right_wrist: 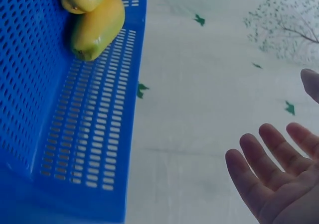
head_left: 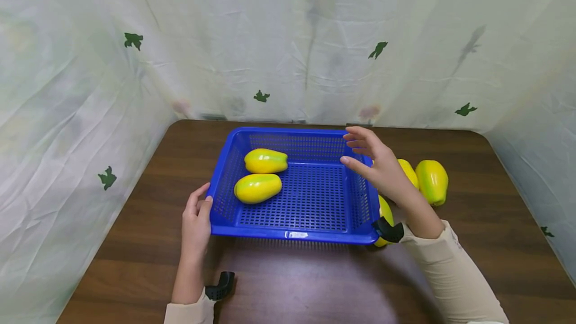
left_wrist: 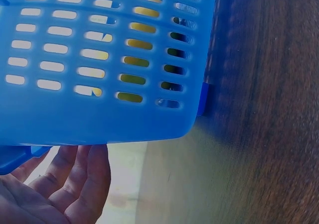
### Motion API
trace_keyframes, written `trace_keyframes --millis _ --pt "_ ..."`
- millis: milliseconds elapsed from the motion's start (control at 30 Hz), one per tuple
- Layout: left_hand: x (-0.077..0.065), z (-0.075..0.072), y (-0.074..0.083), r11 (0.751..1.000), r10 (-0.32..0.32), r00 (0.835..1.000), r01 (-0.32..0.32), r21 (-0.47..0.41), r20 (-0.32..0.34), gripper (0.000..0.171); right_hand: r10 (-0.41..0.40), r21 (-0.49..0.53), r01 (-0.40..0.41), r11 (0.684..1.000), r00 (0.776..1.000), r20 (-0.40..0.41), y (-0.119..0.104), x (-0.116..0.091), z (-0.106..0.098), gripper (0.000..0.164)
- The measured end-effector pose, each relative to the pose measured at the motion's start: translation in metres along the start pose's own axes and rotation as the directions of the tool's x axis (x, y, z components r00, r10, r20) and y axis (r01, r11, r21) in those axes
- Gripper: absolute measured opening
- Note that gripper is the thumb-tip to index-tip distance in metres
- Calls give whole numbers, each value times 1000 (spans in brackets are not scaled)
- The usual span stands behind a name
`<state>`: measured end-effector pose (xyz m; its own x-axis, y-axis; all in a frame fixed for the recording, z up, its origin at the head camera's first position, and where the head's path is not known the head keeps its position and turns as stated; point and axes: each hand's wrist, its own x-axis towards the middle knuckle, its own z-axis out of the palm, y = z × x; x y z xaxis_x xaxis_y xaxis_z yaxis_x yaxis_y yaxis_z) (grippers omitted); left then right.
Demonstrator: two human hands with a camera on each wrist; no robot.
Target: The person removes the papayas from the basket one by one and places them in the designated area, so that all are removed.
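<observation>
Basket (head_left: 310,196) holding two fruits (head_left: 258,188), our left hand (head_left: 196,219) gripping its left rim; our right hand (head_left: 382,168) near its right end, fingers spread loosely

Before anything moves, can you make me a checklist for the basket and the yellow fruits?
1. Left grip on the blue basket: ok, it holds the left side.
2. Right grip free: ok, it holds nothing.
3. Bare room inside: ok, to the right of the two yellow fruits.
4. Full view of the outside fruits: not ok, some are partly hidden.
5. Nearest outside fruit clear of the basket: cannot tell, part of it is covered.
</observation>
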<state>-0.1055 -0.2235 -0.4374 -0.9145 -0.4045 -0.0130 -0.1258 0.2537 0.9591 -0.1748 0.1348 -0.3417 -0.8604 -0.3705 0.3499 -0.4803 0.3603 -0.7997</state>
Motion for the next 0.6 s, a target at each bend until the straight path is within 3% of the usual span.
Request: trace_keyframes --millis 300,600 --pt "1 0 -1 1000 7 1000 -7 1 -9 35 -38 31 33 999 983 180 9 40 34 60" --pt "2 1 -2 1000 11 1000 -11 5 -13 35 10 18 -17 1000 937 349 15 66 67 69"
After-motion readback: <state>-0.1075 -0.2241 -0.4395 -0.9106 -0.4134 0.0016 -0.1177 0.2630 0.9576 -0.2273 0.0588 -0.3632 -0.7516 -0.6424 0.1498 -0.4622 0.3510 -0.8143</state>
